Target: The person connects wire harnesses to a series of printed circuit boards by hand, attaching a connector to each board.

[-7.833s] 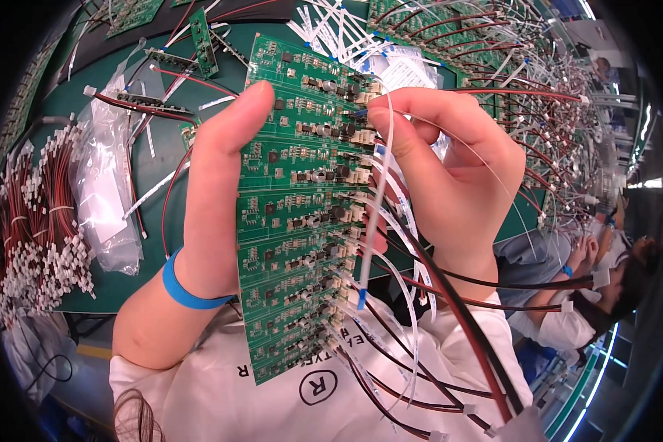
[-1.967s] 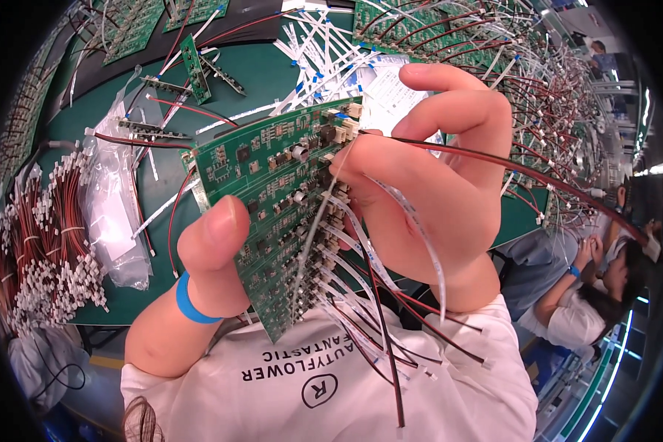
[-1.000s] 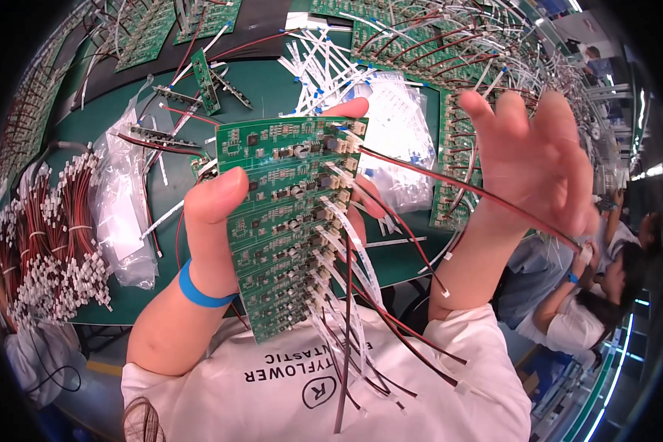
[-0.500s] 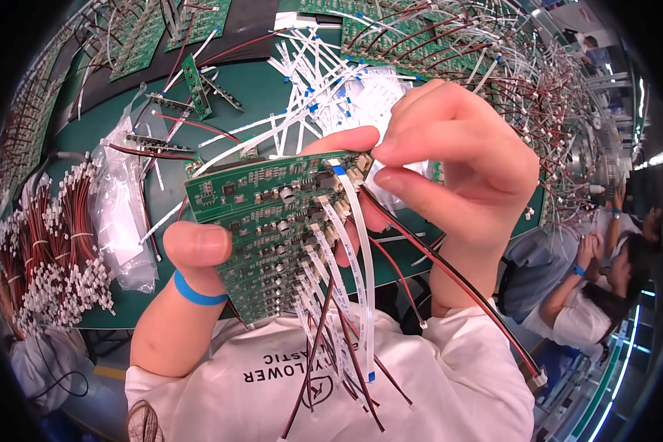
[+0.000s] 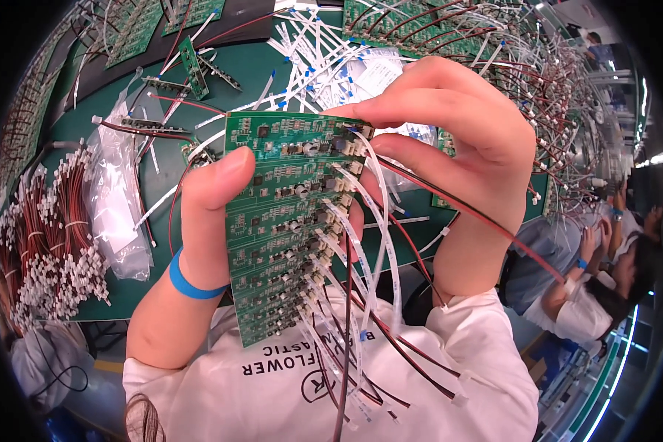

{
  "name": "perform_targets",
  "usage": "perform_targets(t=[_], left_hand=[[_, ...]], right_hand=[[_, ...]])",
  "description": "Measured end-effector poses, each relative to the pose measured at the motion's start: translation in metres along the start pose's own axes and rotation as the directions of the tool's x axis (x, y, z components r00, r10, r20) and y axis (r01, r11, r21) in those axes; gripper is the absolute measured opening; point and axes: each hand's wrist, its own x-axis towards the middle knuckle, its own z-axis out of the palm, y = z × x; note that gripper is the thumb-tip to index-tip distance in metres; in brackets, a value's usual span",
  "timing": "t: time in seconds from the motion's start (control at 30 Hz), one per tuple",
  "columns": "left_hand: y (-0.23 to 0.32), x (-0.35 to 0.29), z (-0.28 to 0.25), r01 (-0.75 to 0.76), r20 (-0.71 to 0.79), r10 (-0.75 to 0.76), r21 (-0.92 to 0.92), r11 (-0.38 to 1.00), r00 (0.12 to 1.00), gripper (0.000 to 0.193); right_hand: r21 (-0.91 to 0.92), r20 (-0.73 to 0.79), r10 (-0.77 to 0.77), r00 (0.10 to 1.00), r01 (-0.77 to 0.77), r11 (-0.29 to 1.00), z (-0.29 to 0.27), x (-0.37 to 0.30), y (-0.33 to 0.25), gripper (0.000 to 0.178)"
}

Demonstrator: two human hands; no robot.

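A green circuit board panel (image 5: 272, 193) of several joined boards is held up, its component side showing. White flat ribbon cables (image 5: 385, 232) and red-and-black wire leads (image 5: 449, 199) hang from connectors along its right edge. My left hand (image 5: 215, 184), with a blue band at the wrist, grips the panel by its left edge, thumb across the front; its other fingers are mostly hidden behind. My right hand (image 5: 464, 121) is closed at the top right corner, index finger on the top edge and thumb beside the connectors.
Loose ribbon cables (image 5: 306, 55) lie piled on the green table (image 5: 254, 74). Bundled wire leads (image 5: 48, 243) and a clear plastic bag (image 5: 118, 214) are at left. Small circuit boards (image 5: 193, 68) lie beyond my left hand. More wired panels (image 5: 412, 26) line the back; other people sit at right.
The panel has tilted to face me more fully, and its top edge has risen. My left thumb has moved up with it. My right hand stays at the corner while the hanging cables swing.
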Motion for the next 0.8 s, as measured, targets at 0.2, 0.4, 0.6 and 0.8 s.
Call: perform_targets(t=[0.2, 0.4, 0.6, 0.8], left_hand=[[-0.002, -0.001, 0.011, -0.021, -0.237, -0.001, -0.093, 0.995, 0.972, 0.068], [0.004, 0.002, 0.013, -0.034, -0.201, 0.005, -0.143, 0.989, 0.980, 0.060], [0.000, 0.004, 0.002, -0.072, -0.183, 0.053, -0.098, 0.993, 0.982, 0.059], [0.001, 0.005, -0.003, 0.056, -0.045, -0.063, -0.139, 0.989, 0.997, 0.062]], right_hand=[[-0.081, 0.046, -0.070, 0.996, 0.074, 0.994, 0.002, -0.002, 0.008, 0.028], [-0.270, 0.028, -0.120, 0.992, 0.123, 0.955, 0.009, 0.000, 0.008, 0.022], [-0.102, 0.064, 0.033, 0.997, -0.027, 0.994, 0.008, -0.004, 0.010, 0.019], [-0.190, 0.122, -0.042, 0.992, 0.065, 0.980, 0.007, -0.002, 0.010, 0.016]])
